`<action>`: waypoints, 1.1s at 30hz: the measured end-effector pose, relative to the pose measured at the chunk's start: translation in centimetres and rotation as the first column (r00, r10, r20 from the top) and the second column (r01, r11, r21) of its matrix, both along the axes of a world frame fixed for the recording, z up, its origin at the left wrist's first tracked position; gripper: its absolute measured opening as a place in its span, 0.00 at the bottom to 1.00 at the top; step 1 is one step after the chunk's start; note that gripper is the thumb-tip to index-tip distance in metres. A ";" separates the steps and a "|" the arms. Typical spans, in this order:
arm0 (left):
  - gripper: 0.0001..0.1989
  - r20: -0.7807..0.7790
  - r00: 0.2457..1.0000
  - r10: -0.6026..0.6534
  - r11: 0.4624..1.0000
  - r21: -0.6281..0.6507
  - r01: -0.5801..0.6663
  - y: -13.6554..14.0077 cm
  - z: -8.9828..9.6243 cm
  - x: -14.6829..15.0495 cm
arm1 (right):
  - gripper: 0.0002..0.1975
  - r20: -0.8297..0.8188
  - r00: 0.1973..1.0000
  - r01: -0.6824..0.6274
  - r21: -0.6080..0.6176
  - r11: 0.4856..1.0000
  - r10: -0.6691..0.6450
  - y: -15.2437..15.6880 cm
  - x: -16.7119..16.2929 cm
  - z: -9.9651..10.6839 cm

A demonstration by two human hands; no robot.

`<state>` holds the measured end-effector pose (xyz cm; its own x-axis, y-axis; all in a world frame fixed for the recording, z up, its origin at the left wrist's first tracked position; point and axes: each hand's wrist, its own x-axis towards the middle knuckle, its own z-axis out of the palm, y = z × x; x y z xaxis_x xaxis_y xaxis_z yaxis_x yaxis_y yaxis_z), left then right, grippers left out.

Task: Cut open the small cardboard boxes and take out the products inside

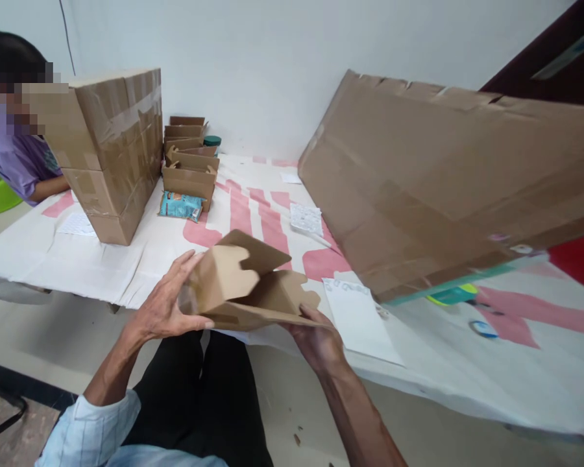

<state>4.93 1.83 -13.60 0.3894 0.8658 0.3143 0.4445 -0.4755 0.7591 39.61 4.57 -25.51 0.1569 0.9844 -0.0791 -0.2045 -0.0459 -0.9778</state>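
Observation:
A small brown cardboard box (267, 311) with its flaps standing up is held between my hands, above the table's front edge. My left hand (168, 298) grips its left end, thumb along the lower front and fingers around the side. My right hand (317, 337) holds the box's right end, with fingertips at the flap and the rest of the hand under the edge. The box is tilted and its top gapes open. Beside my right hand a white sheet of paper (363, 318) with handwriting lies on the table.
Stacked taped cartons (121, 143) stand at left, beside a row of open cardboard boxes (189, 181) and a blue packet (181, 206). A large cardboard panel (442, 188) leans at right over the cloth-covered table (467, 370). A tape roll (483, 329) lies at right. Another person (14, 143) sits far left.

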 end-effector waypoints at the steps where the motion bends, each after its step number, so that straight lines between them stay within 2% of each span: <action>1: 0.58 0.008 1.000 0.011 1.000 -0.023 -0.011 -0.4 -0.2 -0.6 | 0.17 0.038 0.998 0.044 -0.028 0.999 -0.043 -0.5 -0.7 0.7; 4: 0.52 0.069 0.997 0.032 0.987 -0.161 -0.021 -1.3 -1.3 -3.2 | 0.20 0.276 0.959 0.068 0.007 0.998 -0.067 -2.0 -3.4 3.4; 7: 0.47 0.264 0.960 0.091 0.944 -0.330 0.002 -2.2 -2.7 -6.2 | 0.18 0.437 0.896 -0.011 0.195 0.981 -0.077 -3.5 -6.7 6.6; 9: 0.46 0.415 0.894 0.169 0.923 -0.386 0.004 -2.8 -3.4 -7.9 | 0.17 0.499 0.853 -0.064 0.387 0.920 -0.151 -4.8 -9.4 8.5; 12: 0.46 0.505 0.804 0.314 0.900 -0.428 -0.083 -3.9 -3.8 -9.9 | 0.24 0.552 0.778 -0.151 0.628 0.764 -0.300 -7.4 -13.6 10.4; 14: 0.50 0.476 0.789 0.388 0.884 -0.434 -0.172 -4.4 -3.7 -10.5 | 0.32 0.563 0.755 -0.216 0.697 0.684 -0.335 -9.4 -16.3 11.2; 17: 0.55 0.399 0.802 0.445 0.857 -0.450 -0.252 -4.9 -3.4 -10.6 | 0.36 0.556 0.748 -0.238 0.735 0.635 -0.363 -11.7 -19.4 11.7; 20: 0.55 0.370 0.805 0.464 0.841 -0.470 -0.269 -5.2 -3.2 -10.4 | 0.35 0.540 0.758 -0.212 0.735 0.644 -0.367 -12.6 -20.5 11.7; 23: 0.55 0.377 0.797 0.472 0.853 -0.424 -0.305 -5.3 -3.7 -10.6 | 0.36 0.521 0.788 -0.207 0.726 0.655 -0.328 -11.9 -19.4 11.2; 27: 0.42 0.372 0.751 0.545 0.826 -0.393 -0.405 -4.7 -5.0 -11.0 | 0.35 0.492 0.815 -0.166 0.703 0.691 -0.306 -9.6 -16.0 10.0; 28: 0.40 0.389 0.721 0.573 0.810 -0.402 -0.427 -4.2 -5.3 -10.8 | 0.34 0.485 0.818 -0.148 0.696 0.702 -0.309 -9.0 -15.1 9.5; 30: 0.36 0.465 0.600 0.651 0.756 -0.463 -0.463 -3.0 -5.7 -10.0 | 0.30 0.471 0.827 -0.108 0.668 0.737 -0.306 -7.9 -13.3 8.3; 33: 0.28 0.566 0.381 0.731 0.681 -0.564 -0.468 -0.9 -5.8 -7.7 | 0.24 0.455 0.859 -0.043 0.522 0.852 -0.236 -6.6 -11.0 6.2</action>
